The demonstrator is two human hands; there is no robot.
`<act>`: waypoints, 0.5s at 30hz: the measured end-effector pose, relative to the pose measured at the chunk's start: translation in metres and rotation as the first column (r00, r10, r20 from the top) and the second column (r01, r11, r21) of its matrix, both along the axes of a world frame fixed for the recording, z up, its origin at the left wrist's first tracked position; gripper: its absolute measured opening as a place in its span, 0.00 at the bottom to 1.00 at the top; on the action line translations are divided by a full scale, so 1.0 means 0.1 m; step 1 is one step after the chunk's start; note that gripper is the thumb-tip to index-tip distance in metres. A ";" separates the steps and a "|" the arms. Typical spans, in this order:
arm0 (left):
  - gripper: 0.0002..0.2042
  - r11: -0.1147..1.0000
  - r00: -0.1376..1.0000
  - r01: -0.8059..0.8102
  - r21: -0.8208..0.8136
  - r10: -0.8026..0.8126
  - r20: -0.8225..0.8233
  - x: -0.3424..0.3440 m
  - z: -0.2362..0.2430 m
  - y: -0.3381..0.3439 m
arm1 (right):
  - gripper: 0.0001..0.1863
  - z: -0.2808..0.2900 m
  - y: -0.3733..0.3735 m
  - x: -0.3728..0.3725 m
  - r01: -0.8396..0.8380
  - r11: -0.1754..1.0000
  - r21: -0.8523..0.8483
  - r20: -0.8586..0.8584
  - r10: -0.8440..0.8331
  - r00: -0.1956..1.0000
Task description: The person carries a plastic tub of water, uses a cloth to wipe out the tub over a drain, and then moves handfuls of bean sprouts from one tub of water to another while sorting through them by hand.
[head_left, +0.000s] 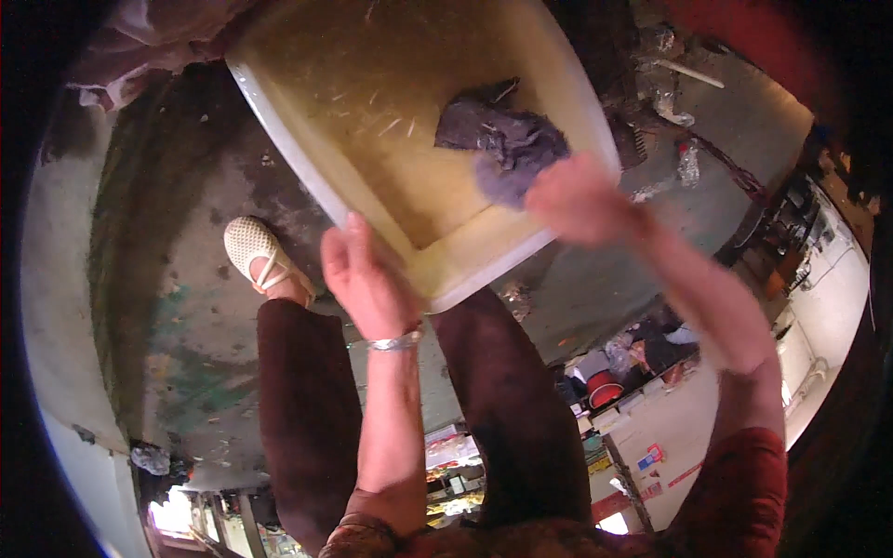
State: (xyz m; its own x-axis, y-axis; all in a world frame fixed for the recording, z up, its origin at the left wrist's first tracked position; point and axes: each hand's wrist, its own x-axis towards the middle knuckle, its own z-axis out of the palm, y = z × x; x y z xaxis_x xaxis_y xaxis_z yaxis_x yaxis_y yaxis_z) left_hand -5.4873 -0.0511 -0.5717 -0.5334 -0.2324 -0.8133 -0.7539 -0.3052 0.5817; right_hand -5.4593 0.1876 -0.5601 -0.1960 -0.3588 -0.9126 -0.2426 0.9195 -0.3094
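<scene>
A large cream-coloured plastic tub [307, 172] is tilted in front of me, with brownish dirt and bits of straw on its inner bottom. My left hand [367, 279] grips its near rim, a metal bangle on the wrist. My right hand [577, 200], blurred by motion, is at the tub's right inner edge, closed on a crumpled dark grey-purple cloth [502, 139] that lies against the tub's inside.
Below is a stained, wet concrete floor [177, 279]. My legs in dark brown trousers and a foot in a white woven shoe [256, 251] stand on it. Litter and a plastic bottle [688, 163] lie at the right; shelves with goods show at the lower right.
</scene>
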 end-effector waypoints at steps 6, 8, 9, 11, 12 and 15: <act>0.10 0.997 0.999 -0.042 0.060 0.042 -0.002 -0.05 0.03 0.02 | 0.11 0.40 -0.53 0.38 0.517 0.671 -0.532 -0.260 -0.710 0.654; 0.11 0.993 0.994 0.109 -0.050 -0.110 -0.003 -0.01 0.03 0.02 | 0.10 0.35 -0.02 0.42 0.518 0.789 -0.332 -0.266 -0.605 0.751; 0.10 0.987 0.989 0.149 -0.052 -0.150 -0.007 -0.06 0.02 -0.08 | 0.09 0.33 0.09 0.38 0.488 0.864 -0.122 -0.240 -0.503 0.830; 0.06 0.983 0.984 0.177 -0.047 -0.178 -0.006 -0.13 -0.07 -0.13 | 0.08 0.38 0.18 0.16 0.371 0.927 -0.057 -0.251 -0.373 0.893; 0.07 0.947 0.955 0.287 -0.148 -0.295 -0.036 -0.09 -0.10 -0.13 | 0.07 0.40 0.22 0.05 0.249 0.968 0.007 -0.249 -0.240 0.938; 0.22 0.871 0.891 0.416 -0.262 -0.448 -0.074 0.04 -0.14 -0.14 | 0.07 0.28 0.32 0.04 -0.024 0.998 -0.053 -0.501 -0.006 0.865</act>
